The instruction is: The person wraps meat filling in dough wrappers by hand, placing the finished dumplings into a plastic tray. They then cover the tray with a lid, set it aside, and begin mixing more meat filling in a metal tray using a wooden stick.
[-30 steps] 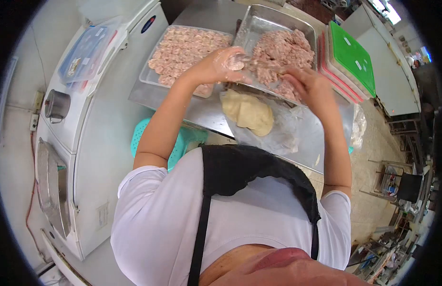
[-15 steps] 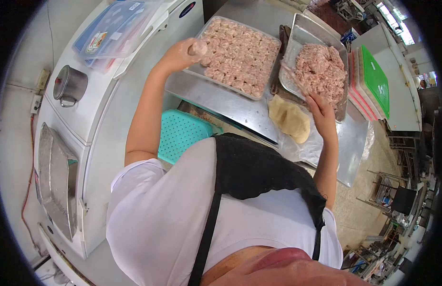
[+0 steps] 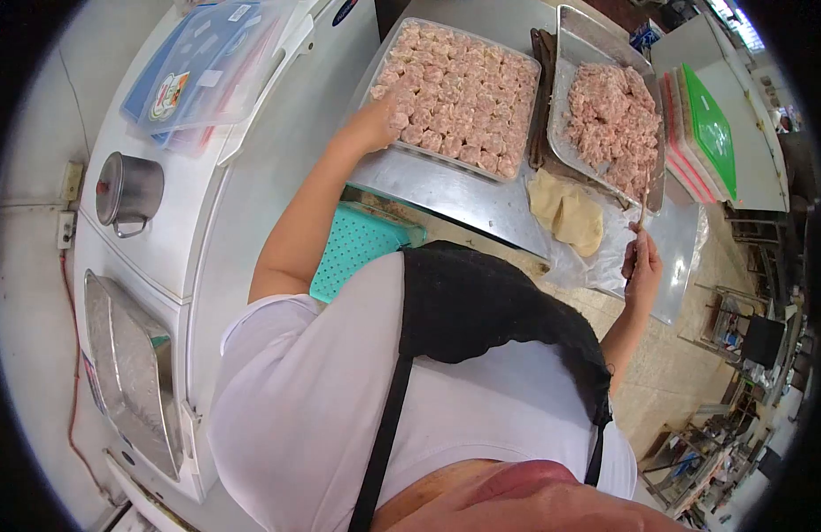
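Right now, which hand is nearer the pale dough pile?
Right. The right hand, holding a stick, is beside the dough pile; the left hand is farther off, at the dumpling tray.

On the table (image 3: 446, 191) you have the tray of shaped pieces (image 3: 459, 84) at the left and the mince tray (image 3: 610, 115) just right of it. The dough stack (image 3: 565, 208) lies before the mince tray, at the near edge. Lidded boxes (image 3: 707, 133) are stacked at the right edge. Your left hand (image 3: 375, 120) is at the left tray's near left corner. Your right hand (image 3: 642, 266), gripping a stick (image 3: 642, 202), is at the table's near right corner.
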`<state>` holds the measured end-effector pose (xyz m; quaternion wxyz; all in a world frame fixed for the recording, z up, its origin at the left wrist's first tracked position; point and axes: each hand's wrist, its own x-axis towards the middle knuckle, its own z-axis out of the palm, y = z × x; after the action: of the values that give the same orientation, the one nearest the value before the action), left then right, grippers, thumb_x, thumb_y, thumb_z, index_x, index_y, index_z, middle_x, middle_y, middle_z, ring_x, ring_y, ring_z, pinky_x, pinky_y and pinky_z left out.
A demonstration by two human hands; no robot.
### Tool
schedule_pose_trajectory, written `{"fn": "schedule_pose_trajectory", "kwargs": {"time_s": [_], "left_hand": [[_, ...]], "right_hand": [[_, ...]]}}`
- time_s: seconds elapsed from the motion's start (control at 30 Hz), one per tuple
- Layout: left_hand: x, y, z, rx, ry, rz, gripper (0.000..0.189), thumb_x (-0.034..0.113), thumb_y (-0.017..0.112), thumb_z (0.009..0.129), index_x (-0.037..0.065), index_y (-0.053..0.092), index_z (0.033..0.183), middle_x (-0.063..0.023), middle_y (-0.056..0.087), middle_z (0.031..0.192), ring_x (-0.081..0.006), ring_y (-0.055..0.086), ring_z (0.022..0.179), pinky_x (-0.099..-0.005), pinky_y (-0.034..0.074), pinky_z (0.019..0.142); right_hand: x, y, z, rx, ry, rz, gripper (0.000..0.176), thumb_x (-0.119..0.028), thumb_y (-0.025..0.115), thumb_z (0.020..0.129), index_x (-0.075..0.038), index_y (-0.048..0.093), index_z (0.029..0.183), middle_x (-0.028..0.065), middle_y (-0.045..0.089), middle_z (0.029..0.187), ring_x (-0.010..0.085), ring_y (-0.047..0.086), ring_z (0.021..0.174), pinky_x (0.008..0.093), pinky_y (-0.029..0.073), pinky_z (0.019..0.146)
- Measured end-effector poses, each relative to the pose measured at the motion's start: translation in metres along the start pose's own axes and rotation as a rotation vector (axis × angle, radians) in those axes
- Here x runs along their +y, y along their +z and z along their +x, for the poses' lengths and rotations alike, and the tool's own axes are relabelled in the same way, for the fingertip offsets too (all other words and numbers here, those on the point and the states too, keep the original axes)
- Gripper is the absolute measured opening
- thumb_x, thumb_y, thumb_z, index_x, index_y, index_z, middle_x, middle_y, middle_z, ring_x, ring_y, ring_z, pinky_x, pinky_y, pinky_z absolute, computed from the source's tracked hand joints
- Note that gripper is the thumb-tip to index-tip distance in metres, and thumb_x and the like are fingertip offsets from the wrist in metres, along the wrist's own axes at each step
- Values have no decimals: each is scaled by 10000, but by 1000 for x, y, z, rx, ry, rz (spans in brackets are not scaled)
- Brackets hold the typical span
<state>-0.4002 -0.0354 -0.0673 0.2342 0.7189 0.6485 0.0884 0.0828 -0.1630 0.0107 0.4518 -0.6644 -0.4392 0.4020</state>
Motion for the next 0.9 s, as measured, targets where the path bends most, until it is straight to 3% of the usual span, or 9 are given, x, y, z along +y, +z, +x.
{"fn": "schedule_pose_trajectory", "kwargs": {"time_s": [0.17,0.23,0.33,0.47,0.53,0.7,0.77,0.83,0.9], "left_hand": [[-25,15,9,53,99,-224,787,161,592,794,65,175,1455,-263,560,1186,-392,562,1064,-437,436,925],[-11,7,6,-3,-63,-24,772,154,566,812,53,156,1457,-278,529,1225,-392,542,1103,-425,434,935],[-6,24,9,92,24,-156,662,130,461,832,81,222,1448,-260,538,1233,-384,542,1114,-428,423,947],[2,21,4,100,-33,-174,600,119,457,832,74,302,1410,-247,570,1192,-391,547,1101,-434,425,942],[-12,17,22,-46,-197,10,678,102,501,815,26,220,1428,-276,541,1205,-408,541,1094,-462,421,940],[6,17,21,184,-1,28,725,105,491,770,34,209,1434,-304,565,1136,-423,562,1047,-469,451,889],[-14,39,32,308,208,138,756,96,490,748,65,202,1446,-290,585,1108,-432,574,1014,-464,470,854],[77,0,0,76,-175,176,712,108,497,766,80,253,1434,-265,581,1135,-418,572,1028,-437,468,871],[108,6,-2,163,-158,231,656,111,499,781,80,312,1409,-252,578,1148,-406,566,1043,-430,459,886]], "right_hand": [[-6,13,6,-34,2,-28,288,-282,516,958,-62,635,1101,-65,412,628,14,322,490,185,239,425],[-6,16,11,-61,15,-22,286,-280,516,958,-65,637,1102,-66,413,629,14,321,493,185,236,426],[-9,18,18,-109,-10,-11,289,-279,512,958,-71,638,1113,-70,408,628,14,317,496,185,227,431],[-20,14,26,-187,-8,-32,291,-302,491,966,-67,633,1063,-75,368,608,19,291,486,193,213,428],[-25,9,35,-202,-15,-70,304,-320,476,973,-64,622,1046,-76,340,597,23,272,476,201,205,421],[-23,-17,81,-320,-162,-325,342,-361,448,979,-65,582,874,-57,373,593,33,327,495,212,263,439],[-28,-37,112,-489,-343,-558,386,-363,457,968,-22,584,839,35,499,581,151,478,502,311,375,487],[-29,-68,153,-365,-765,-1162,394,-357,506,929,5,601,807,165,596,670,327,577,615,440,419,575],[-62,-84,173,-404,-632,-1371,260,-231,552,853,-6,660,778,216,626,748,382,621,744,495,468,640]]}}
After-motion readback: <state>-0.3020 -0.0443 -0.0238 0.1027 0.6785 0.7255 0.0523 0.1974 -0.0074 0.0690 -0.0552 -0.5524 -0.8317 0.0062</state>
